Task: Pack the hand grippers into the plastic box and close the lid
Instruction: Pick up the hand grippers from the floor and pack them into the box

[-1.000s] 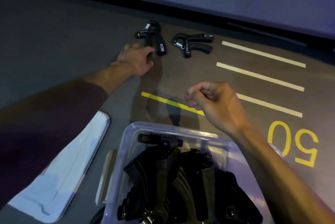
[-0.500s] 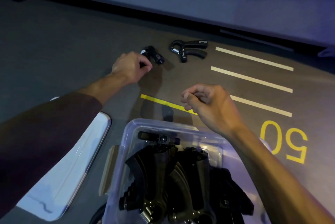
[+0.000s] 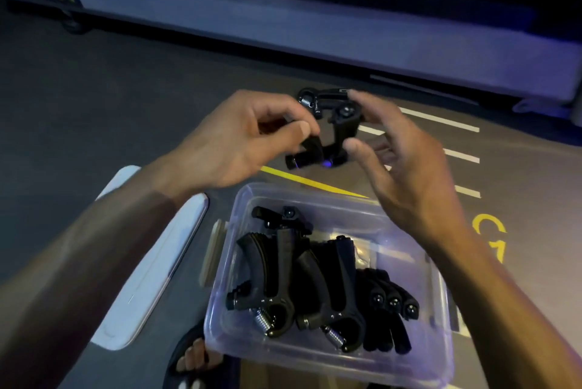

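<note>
Left hand [image 3: 248, 133] pinching one handle of a black hand gripper [image 3: 327, 139], held up just beyond the plastic box [image 3: 327, 354]. Right hand [image 3: 406, 161] curled at other handle, contact blurred. Behind the grip, another hand gripper [image 3: 318, 98] half hidden.
</note>
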